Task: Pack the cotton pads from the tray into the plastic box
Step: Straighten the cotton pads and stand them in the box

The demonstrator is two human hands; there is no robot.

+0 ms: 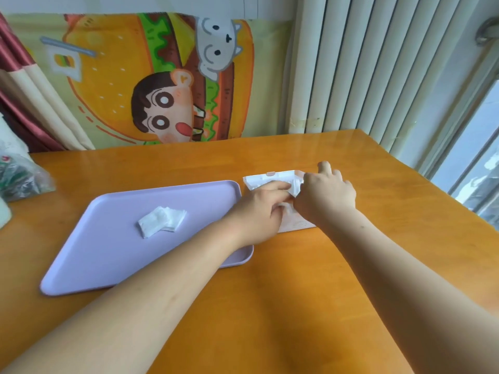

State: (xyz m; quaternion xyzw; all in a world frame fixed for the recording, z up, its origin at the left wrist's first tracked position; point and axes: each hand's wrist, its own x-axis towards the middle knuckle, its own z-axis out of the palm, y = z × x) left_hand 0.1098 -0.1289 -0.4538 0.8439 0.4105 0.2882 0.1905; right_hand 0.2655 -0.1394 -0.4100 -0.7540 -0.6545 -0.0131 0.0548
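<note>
A lilac tray (113, 255) lies on the table's left half with a small heap of white cotton pads (161, 221) near its middle. Just right of the tray stands a clear plastic box (270, 178) with white pads inside. My left hand (263, 209) reaches over the box's near side, its fingers curled on the pads in the box. My right hand (325, 194) covers the box's right end, fingers bent over its far corner and rim. Most of the box is hidden by both hands.
The wooden table (297, 292) runs to an edge at the right by a window. A crumpled plastic bag (19, 176) lies at the far left. A cartoon cloth hangs behind the table, and white curtain folds stand at the back right.
</note>
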